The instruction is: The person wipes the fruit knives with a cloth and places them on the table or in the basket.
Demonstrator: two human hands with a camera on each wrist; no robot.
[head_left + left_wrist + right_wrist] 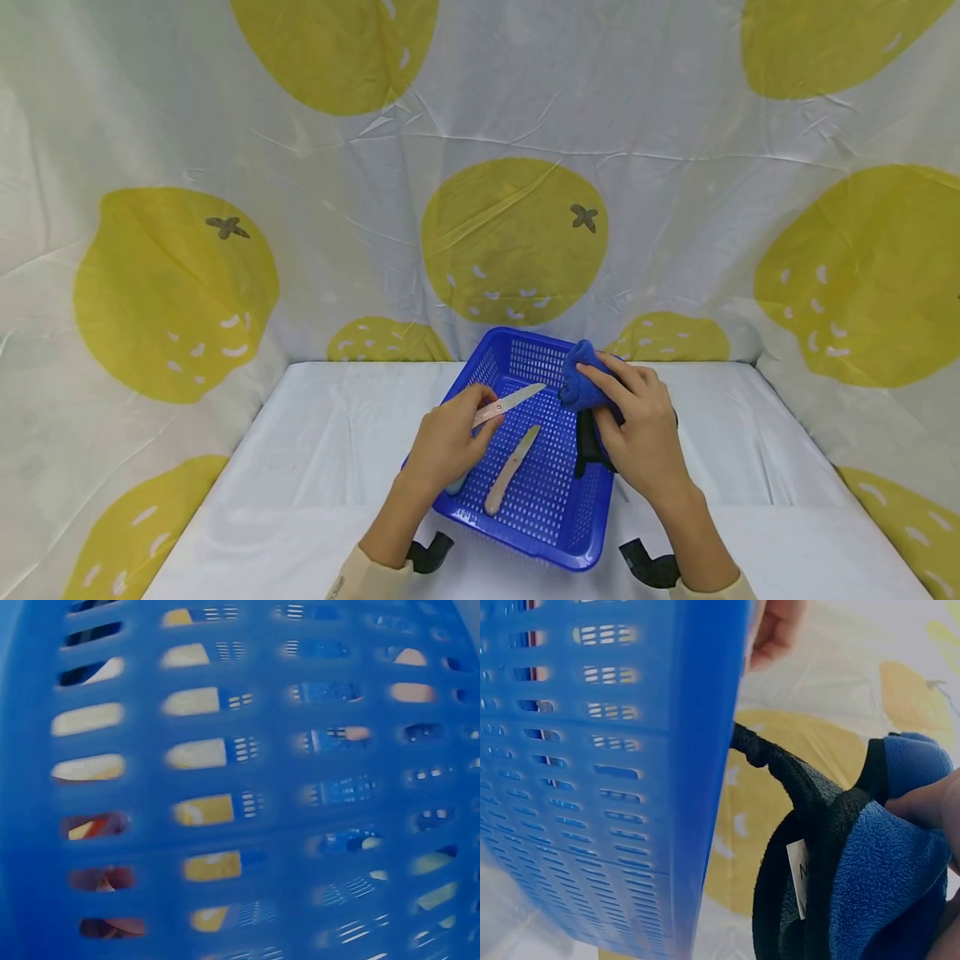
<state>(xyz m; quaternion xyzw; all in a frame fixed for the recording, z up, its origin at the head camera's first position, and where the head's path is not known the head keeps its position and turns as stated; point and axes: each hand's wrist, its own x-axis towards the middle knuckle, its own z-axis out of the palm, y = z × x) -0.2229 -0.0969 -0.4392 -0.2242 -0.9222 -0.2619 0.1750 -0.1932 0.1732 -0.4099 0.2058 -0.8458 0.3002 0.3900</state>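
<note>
Over the blue plastic basket [551,557], my left hand [450,437] holds a small knife [512,402] by its pale pink handle, blade pointing up and to the right. My right hand [641,425] grips a bunched blue cloth [581,379] above the basket's right side. The right wrist view shows the cloth's black edging and a white label [798,877]. A second knife [512,471] with a pinkish handle lies in the basket. Part of a light blue object [457,483] shows beneath my left hand. Basket wall [270,832] fills the left wrist view, hiding that hand's work.
The basket stands on a table with a white cover [345,425]. Behind and beside it hangs a white curtain [660,117] with large yellow lemon prints. Black curved pieces [649,567] sit by both wrists.
</note>
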